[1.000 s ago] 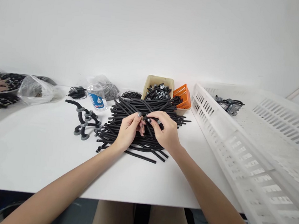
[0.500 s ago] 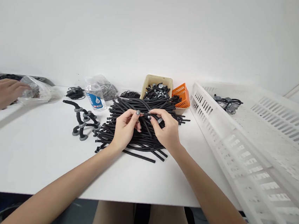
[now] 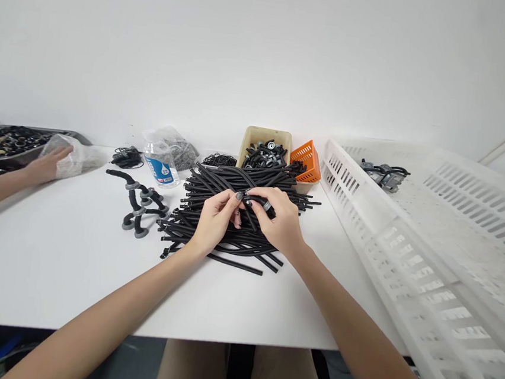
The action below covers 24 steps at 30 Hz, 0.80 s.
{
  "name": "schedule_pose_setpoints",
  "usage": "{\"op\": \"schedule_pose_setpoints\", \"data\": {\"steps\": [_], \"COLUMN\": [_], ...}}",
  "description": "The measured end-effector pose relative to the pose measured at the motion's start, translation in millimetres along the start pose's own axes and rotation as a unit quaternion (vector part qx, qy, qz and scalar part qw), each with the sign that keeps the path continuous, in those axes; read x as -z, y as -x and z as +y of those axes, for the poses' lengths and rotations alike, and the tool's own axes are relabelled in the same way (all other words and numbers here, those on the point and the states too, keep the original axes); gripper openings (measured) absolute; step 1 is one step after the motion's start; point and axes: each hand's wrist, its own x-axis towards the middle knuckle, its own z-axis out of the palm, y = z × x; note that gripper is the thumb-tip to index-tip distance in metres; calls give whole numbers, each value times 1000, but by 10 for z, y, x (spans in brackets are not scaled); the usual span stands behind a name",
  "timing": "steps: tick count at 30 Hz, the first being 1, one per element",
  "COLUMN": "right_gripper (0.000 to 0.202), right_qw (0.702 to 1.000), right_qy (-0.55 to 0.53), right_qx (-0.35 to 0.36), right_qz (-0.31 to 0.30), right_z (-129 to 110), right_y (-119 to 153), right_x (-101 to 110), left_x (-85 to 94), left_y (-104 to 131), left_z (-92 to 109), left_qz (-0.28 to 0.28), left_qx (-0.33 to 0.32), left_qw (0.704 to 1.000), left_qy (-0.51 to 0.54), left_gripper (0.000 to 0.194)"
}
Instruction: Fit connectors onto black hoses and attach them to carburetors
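Over a pile of black tubes [image 3: 229, 249] my two hands meet, fingertips nearly touching. My right hand [image 3: 276, 218] pinches a short black tube [image 3: 258, 200] with a grey ring on it. My left hand [image 3: 215, 218] is closed at the tube's left end, thumb against finger; what exactly lies in that pinch is too small to tell. To the left of the pile, joined black tubes with grey rings [image 3: 138, 208] rest on the white table [image 3: 70, 267].
A clear bottle [image 3: 160, 166], a beige bin [image 3: 267, 134] of parts and an orange basket [image 3: 311, 159] stand behind the pile. A large white crate [image 3: 377, 237] fills the right. At left, another person's hand [image 3: 44, 166] touches a plastic bag [image 3: 79, 158] beside a tray [image 3: 27, 159].
My hands have drawn slightly closer together, and the tube between them now looks more bent. The other person's hand has moved right and down onto the plastic bag, uncovering the tray.
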Motion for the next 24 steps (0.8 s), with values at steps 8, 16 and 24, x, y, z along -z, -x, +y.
{"op": "schedule_pose_setpoints", "data": {"steps": [8,16,24], "right_gripper": [16,20,22], "right_qw": [1000,997,995], "right_qy": [-24,-52,-69], "right_qx": [-7,-64,-74], "right_qz": [11,-4,-6], "right_z": [-46,-3,-8], "right_y": [-19,11,25], "right_x": [30,5,-12], "left_x": [-49,-67,-57], "left_y": [6,-14,-4], "left_z": [21,54,126], "left_qz": [-59,-80,-88], "left_qx": [150,198,185], "left_qw": [967,953,954], "left_qy": [196,216,217], "left_gripper": [52,56,34]}}
